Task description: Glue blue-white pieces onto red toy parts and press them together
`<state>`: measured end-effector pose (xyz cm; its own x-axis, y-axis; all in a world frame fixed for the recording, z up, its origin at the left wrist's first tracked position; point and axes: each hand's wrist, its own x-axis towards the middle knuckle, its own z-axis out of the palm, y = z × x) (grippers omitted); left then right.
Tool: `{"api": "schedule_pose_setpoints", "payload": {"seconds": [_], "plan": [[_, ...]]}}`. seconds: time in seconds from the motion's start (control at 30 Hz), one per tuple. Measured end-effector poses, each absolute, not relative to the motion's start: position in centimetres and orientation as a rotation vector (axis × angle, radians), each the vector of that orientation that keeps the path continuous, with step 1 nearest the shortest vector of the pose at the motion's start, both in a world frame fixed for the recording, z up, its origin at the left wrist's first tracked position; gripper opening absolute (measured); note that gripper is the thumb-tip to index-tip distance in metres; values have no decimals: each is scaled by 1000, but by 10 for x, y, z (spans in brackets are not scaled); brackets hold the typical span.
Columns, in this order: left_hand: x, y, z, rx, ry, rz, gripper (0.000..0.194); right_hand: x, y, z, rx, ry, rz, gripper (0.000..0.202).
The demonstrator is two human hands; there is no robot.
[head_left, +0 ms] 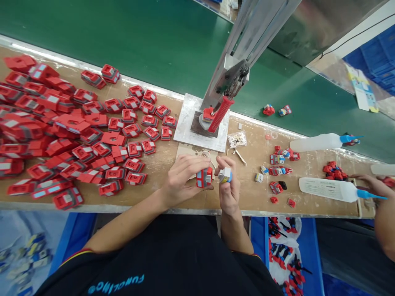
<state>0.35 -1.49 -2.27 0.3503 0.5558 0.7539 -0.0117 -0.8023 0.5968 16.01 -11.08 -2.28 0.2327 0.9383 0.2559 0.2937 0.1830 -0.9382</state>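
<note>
Near the table's front edge, my left hand is closed around a red toy vehicle body with grey trim and pale blue windows. Just to its right, my right hand pinches a small white, blue and yellow toy part. The two pieces are close together but apart. Beyond my hands stands a press with a red-handled lever over a metal base plate. A red piece sits under the press.
Many red toy bodies cover the left side. To the right lie a bag of cotton swabs, assembled toys and glue bottles. A co-worker's hand reaches in at far right. Behind runs a green belt; blue bins stand below.
</note>
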Motion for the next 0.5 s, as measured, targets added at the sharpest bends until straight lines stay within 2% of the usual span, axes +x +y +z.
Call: {"api": "schedule_pose_setpoints", "payload": {"seconds": [0.2,0.5], "plan": [[6,-13,-24,2185,487,1537,34,159,-108,-11,-1387,-1439,729,58],[-1,-8,-29,2297,399,1555,43,163,-112,-5,-1416,-1410,885,57]]}}
